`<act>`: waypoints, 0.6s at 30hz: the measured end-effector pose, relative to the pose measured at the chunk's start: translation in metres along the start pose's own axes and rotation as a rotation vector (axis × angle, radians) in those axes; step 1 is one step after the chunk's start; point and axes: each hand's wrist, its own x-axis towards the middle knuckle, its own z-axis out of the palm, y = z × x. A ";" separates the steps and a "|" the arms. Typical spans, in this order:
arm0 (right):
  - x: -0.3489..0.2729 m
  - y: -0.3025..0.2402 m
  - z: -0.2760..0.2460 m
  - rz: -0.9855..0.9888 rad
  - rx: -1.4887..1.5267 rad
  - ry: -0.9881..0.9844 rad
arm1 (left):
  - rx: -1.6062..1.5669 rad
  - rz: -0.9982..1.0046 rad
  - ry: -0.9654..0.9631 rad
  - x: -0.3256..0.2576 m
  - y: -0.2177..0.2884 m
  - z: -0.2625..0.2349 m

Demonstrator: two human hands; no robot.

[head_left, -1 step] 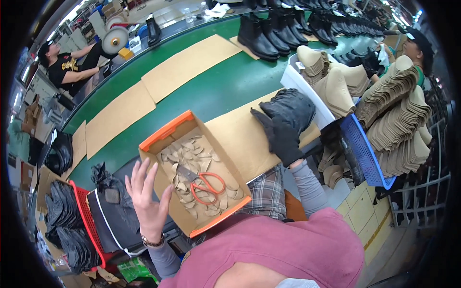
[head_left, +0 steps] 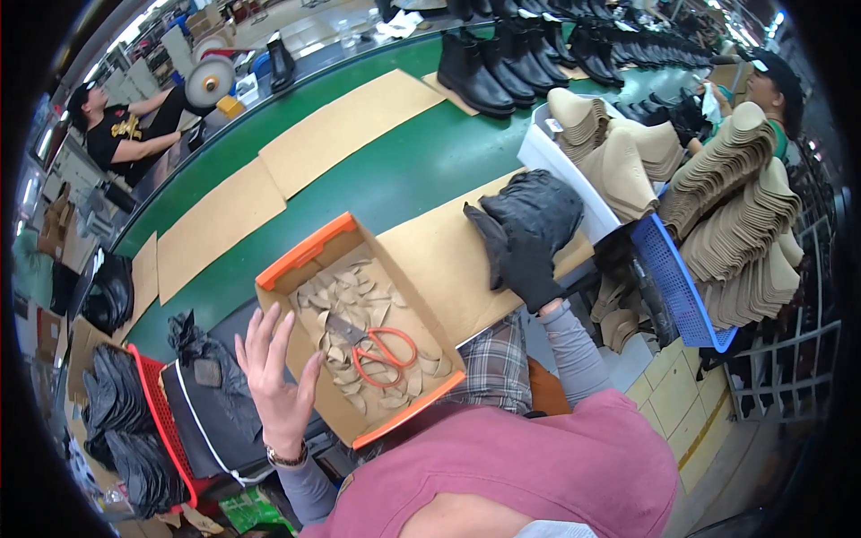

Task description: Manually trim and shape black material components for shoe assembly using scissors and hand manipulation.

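Left hand (head_left: 276,381) raised palm-up, fingers spread, grip empty beside the cardboard box (head_left: 359,332) holding orange scissors (head_left: 381,351). Gloved right hand (head_left: 525,264) clutches a black leather piece (head_left: 536,208) on the surface.

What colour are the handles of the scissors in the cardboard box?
The scissors have orange-red handles and grey metal blades, seen in the head view inside the cardboard box.

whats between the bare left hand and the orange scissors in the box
In the head view, only tan cut-out pieces lying in the cardboard box separate the left hand from the orange scissors.
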 end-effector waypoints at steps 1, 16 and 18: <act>0.002 0.014 0.010 0.283 0.173 -0.135 | -0.007 0.017 0.008 -0.002 0.003 -0.002; 0.033 -0.165 -0.062 1.016 1.881 -1.045 | -0.358 0.329 0.268 0.028 0.026 0.010; 0.029 -0.198 -0.074 1.069 1.761 -1.006 | -0.336 0.272 0.386 0.021 0.016 0.012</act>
